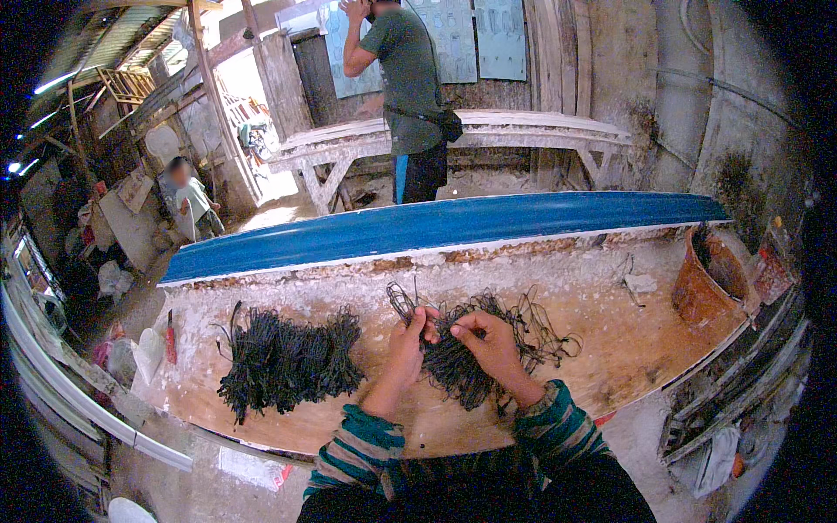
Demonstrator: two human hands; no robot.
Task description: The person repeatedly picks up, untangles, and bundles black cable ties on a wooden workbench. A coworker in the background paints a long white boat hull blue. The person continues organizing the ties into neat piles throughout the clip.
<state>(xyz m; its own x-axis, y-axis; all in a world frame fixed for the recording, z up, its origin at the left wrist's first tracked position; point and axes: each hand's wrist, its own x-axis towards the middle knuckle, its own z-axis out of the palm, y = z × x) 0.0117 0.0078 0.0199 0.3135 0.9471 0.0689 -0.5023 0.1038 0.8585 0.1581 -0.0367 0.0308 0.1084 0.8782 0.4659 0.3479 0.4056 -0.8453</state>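
Note:
My left hand (411, 345) is closed around a small bunch of looped black cords (400, 301), whose loops stick up past its fingers. Close beside it, my right hand (490, 342) makes a pinch with thumb and forefinger; strands run near the fingertips, but what lies between them is too small to make out. Under and between both hands spreads a loose pile of black cords (462, 375), with thin loops trailing to the right. Left of my hands lie several tidy bundles of black cords (283, 362), packed side by side on the wooden tabletop (610, 375).
A long blue board (453, 228) runs along the table's far edge. At the right end stands a rusty brown bucket (702, 283). A red-handled knife (171, 340) lies at the left. Beyond, a person (410, 78) stands by a bench (523, 131); another person (193, 200) is farther left.

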